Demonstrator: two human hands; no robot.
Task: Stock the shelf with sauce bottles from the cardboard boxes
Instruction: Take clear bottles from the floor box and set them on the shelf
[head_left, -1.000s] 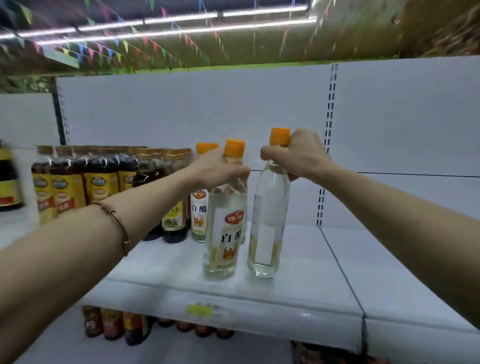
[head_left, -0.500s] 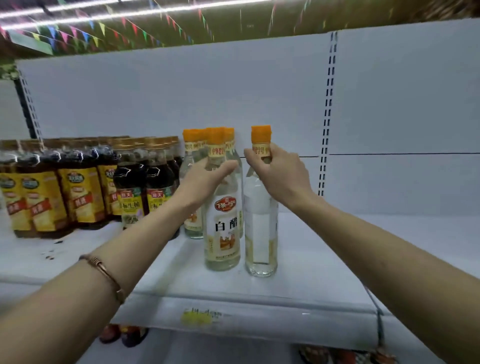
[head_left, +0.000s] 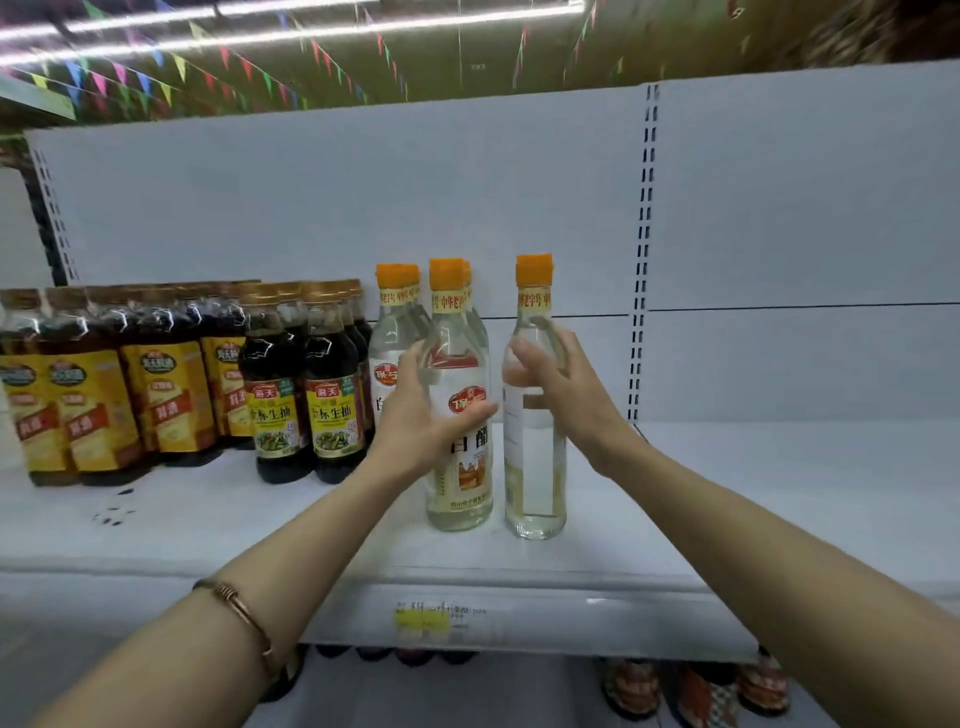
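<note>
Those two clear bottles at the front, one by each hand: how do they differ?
The left front bottle shows its red and white printed label toward the camera; the right front bottle shows only a plain pale label panel. The left one stands close against the other clear bottles behind it; the right one stands apart, with bare shelf beyond. Both are upright, hold clear liquid and have orange caps.
</note>
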